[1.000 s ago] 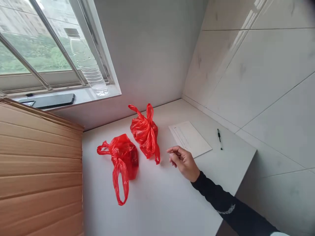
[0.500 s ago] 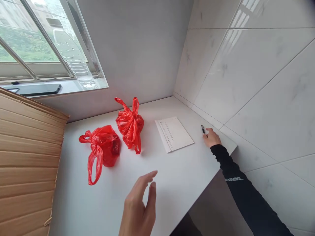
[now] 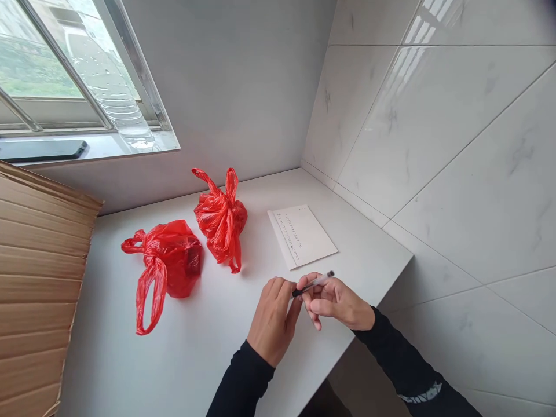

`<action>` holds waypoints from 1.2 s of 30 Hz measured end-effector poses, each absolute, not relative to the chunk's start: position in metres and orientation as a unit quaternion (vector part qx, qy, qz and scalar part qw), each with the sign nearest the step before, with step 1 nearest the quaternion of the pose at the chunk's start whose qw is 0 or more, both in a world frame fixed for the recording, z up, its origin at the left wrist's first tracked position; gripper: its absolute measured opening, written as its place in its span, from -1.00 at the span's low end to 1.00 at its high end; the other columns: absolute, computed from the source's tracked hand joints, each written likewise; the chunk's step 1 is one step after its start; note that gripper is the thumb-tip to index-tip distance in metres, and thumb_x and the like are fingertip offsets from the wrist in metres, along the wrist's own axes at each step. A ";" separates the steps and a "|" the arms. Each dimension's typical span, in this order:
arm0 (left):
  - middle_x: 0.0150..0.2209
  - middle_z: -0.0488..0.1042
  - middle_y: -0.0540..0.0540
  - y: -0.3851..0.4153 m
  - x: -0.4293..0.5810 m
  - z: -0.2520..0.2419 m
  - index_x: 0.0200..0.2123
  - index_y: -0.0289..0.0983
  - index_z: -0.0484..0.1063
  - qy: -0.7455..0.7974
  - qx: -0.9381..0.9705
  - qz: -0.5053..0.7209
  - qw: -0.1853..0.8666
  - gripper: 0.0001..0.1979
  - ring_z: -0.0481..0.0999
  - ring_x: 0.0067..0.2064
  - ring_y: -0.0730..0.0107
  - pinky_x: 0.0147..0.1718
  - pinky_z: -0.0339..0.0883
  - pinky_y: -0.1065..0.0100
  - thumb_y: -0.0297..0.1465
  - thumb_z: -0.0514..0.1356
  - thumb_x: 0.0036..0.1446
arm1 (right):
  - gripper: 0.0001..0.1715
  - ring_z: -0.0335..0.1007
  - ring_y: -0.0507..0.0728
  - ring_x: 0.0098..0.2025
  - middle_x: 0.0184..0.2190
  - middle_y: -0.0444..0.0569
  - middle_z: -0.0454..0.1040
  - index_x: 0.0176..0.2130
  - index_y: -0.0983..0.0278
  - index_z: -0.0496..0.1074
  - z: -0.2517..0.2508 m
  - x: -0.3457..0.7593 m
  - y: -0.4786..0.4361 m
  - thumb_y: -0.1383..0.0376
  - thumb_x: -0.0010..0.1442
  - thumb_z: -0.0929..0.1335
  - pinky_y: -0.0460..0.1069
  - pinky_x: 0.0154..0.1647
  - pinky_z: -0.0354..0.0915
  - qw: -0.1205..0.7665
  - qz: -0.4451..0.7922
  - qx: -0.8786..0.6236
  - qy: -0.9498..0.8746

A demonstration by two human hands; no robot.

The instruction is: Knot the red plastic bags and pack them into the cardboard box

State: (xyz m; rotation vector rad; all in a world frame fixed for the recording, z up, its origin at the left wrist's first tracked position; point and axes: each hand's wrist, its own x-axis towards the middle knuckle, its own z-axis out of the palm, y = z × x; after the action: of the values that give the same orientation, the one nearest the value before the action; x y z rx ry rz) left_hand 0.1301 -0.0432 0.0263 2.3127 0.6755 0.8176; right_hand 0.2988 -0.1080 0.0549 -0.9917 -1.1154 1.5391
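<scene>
Both hands meet over the near part of the white table, around a pen [image 3: 319,281] with a clear barrel and black ends. My left hand [image 3: 273,315] pinches the pen's black left end between thumb and fingertips. My right hand [image 3: 341,304] has the barrel across its curled fingers, the other black end sticking out at upper right. Just beyond the hands lies a white card or booklet [image 3: 306,234] with rows of small dark marks. Left of the hands sit two knotted red plastic bags, the nearer bag [image 3: 176,260] and the farther bag [image 3: 223,223]; their contents are hidden.
A ribbed cardboard piece [image 3: 43,284] stands along the left side of the white table [image 3: 234,359]. On the windowsill are a clear water bottle [image 3: 117,98] and a dark flat device [image 3: 47,149]. A tiled wall [image 3: 434,150] borders the right; the table edge runs diagonally below my right arm.
My right hand has lifted the pen from the table's right side and brought it left toward me. My left hand has closed on the pen's end. The view has shifted slightly.
</scene>
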 end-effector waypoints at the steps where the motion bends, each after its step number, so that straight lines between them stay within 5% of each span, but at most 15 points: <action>1: -0.30 0.37 -0.09 -0.047 0.128 0.023 -0.21 -0.21 0.27 0.256 0.873 0.300 0.288 -0.89 0.34 -0.24 0.25 -0.24 0.33 0.19 -0.45 -0.03 0.34 | -0.71 0.28 -0.03 -0.55 -0.51 -0.21 0.33 -0.13 0.24 0.37 0.051 0.295 -0.107 0.18 0.18 0.43 -0.07 -0.49 0.30 0.480 0.614 -0.422 -0.463; 3: -0.38 0.32 -0.05 -0.054 0.125 0.016 -0.29 -0.20 0.20 0.256 0.882 0.287 0.273 -0.88 0.28 -0.33 0.28 -0.31 0.29 0.21 -0.43 -0.04 0.35 | -0.74 0.14 -0.07 -0.66 -0.66 -0.28 0.23 -0.30 0.26 0.37 0.044 0.290 -0.103 0.11 0.27 0.34 -0.11 -0.57 0.18 0.484 0.563 -0.474 -0.473; 5: -0.43 0.27 -0.01 -0.061 0.121 0.012 -0.36 -0.19 0.12 0.247 0.889 0.276 0.269 -0.82 0.24 -0.37 0.30 -0.33 0.26 0.22 -0.43 -0.07 0.36 | -0.56 0.09 -0.06 -0.71 -0.75 -0.28 0.16 -0.45 0.27 0.35 0.040 0.295 -0.096 0.05 0.34 0.24 -0.11 -0.63 0.10 0.509 0.492 -0.536 -0.460; 8: -0.47 0.23 0.01 -0.066 0.113 0.013 -0.40 -0.18 0.06 0.262 0.880 0.283 0.277 -0.77 0.22 -0.41 0.32 -0.34 0.26 0.23 -0.43 -0.13 0.37 | -0.49 0.14 -0.01 -0.71 -0.79 -0.28 0.09 -0.57 0.23 0.28 0.040 0.325 -0.079 0.03 0.32 0.21 -0.08 -0.62 0.18 0.647 0.355 -0.573 -0.356; 11: -0.43 0.28 -0.01 -0.058 0.112 0.016 -0.38 -0.18 0.08 0.301 0.856 0.308 0.287 -0.78 0.30 -0.37 0.31 -0.32 0.30 0.21 -0.41 -0.14 0.38 | -0.63 0.27 0.02 -0.62 -0.70 -0.26 0.20 -0.51 0.20 0.30 0.041 0.368 -0.052 0.09 0.24 0.22 0.02 -0.26 0.39 0.737 0.260 -0.542 -0.309; 14: -0.17 0.45 -0.16 -0.042 0.124 0.013 -0.33 -0.19 0.14 0.284 0.865 0.325 0.257 -0.84 0.43 -0.02 0.15 -0.06 0.34 0.05 -0.38 -0.08 0.36 | -0.59 0.43 0.13 -0.49 -0.67 -0.18 0.28 -0.44 0.21 0.38 0.036 0.391 -0.025 0.05 0.21 0.16 0.09 -0.15 0.37 0.714 0.270 -0.553 -0.332; 17: 0.15 0.37 -0.28 -0.027 0.138 0.003 -0.30 -0.21 0.19 0.260 0.892 0.312 0.196 -0.87 0.20 0.31 0.03 0.20 0.13 -0.14 -0.37 -0.03 0.34 | -0.50 0.45 0.19 -0.48 -0.66 -0.12 0.32 -0.42 0.23 0.41 0.027 0.389 -0.006 -0.01 0.18 0.11 0.13 -0.18 0.36 0.686 0.292 -0.565 -0.354; 22: 0.10 0.45 -0.27 -0.024 0.127 -0.006 -0.16 -0.23 0.25 0.300 0.893 0.292 0.162 -0.90 0.32 0.26 0.07 0.25 0.03 -0.19 -0.44 -0.03 0.31 | -0.52 0.41 0.15 -0.52 -0.47 -0.01 0.48 -0.41 0.23 0.38 0.018 0.360 0.006 0.00 0.18 0.11 0.11 -0.25 0.36 0.673 0.318 -0.553 -0.375; 27: -0.05 0.50 -0.19 -0.027 0.083 -0.001 -0.22 -0.21 0.23 0.382 0.863 0.302 0.137 -0.95 0.33 0.24 0.05 0.25 -0.01 -0.21 -0.45 0.01 0.28 | -0.48 0.42 0.13 -0.51 -0.35 0.05 0.53 -0.41 0.26 0.43 0.015 0.312 0.017 0.04 0.22 0.09 0.09 -0.29 0.37 0.659 0.373 -0.519 -0.397; 32: -0.10 0.50 -0.15 -0.021 0.048 -0.001 -0.33 -0.18 0.13 0.436 0.831 0.320 0.130 -0.89 0.44 0.11 0.12 0.20 0.06 -0.20 -0.48 0.00 0.27 | -0.37 0.48 0.18 -0.43 -0.61 -0.06 0.44 -0.36 0.29 0.51 0.019 0.264 0.023 0.01 0.30 0.07 0.13 -0.11 0.35 0.638 0.397 -0.503 -0.426; 36: -0.12 0.49 -0.14 -0.019 0.040 -0.001 -0.35 -0.17 0.10 0.419 0.830 0.341 0.137 -0.85 0.44 0.05 0.17 0.17 0.16 -0.11 -0.52 0.00 0.24 | -0.48 0.52 0.20 -0.16 -0.46 -0.04 0.56 -0.25 0.24 0.53 0.024 0.249 0.011 0.00 0.33 0.16 0.14 0.12 0.23 0.628 0.310 -0.533 -0.475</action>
State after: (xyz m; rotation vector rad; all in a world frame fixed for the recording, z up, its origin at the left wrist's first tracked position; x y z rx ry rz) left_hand 0.0395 -0.0195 -0.0014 2.4036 1.2126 0.9863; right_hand 0.2495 0.0108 0.0238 -1.2208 -1.0887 0.7102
